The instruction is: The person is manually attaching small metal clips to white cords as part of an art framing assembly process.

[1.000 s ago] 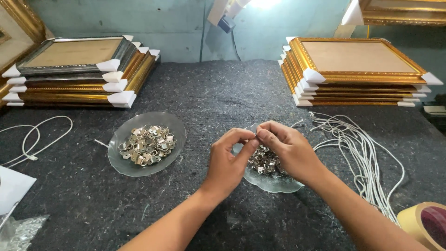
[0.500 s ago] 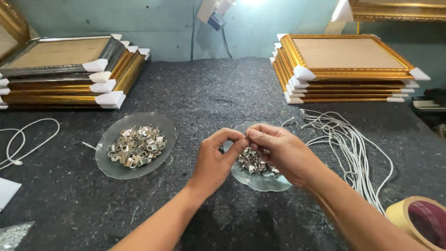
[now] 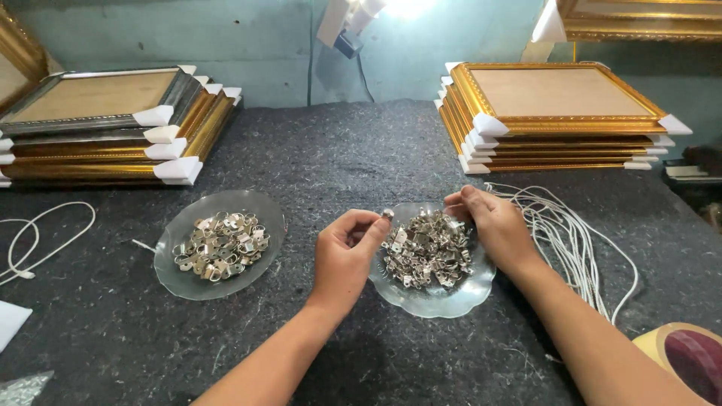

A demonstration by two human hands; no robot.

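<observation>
My left hand (image 3: 347, 256) pinches a small silver metal clip (image 3: 387, 214) between thumb and forefinger, just left of a clear glass dish (image 3: 444, 299) heaped with loose silver hanger clips (image 3: 427, 248). At the far right rim of that dish rests my right hand (image 3: 490, 225), fingers curled down onto the clips; whether it grips one is hidden. A second clear dish (image 3: 267, 218) with more silver clips (image 3: 219, 244) sits to the left, apart from both hands.
Stacks of gold picture frames with white corner guards stand at the back left (image 3: 105, 128) and back right (image 3: 549, 116). White cords (image 3: 579, 240) lie right of the dish, another cord (image 3: 37, 240) at far left. A tape roll (image 3: 688, 357) sits at bottom right on the dark felt tabletop (image 3: 346, 158).
My hands, which were joined above the right dish, have parted: the left has drawn away to the left with a clip, the right has dropped to the dish's far rim.
</observation>
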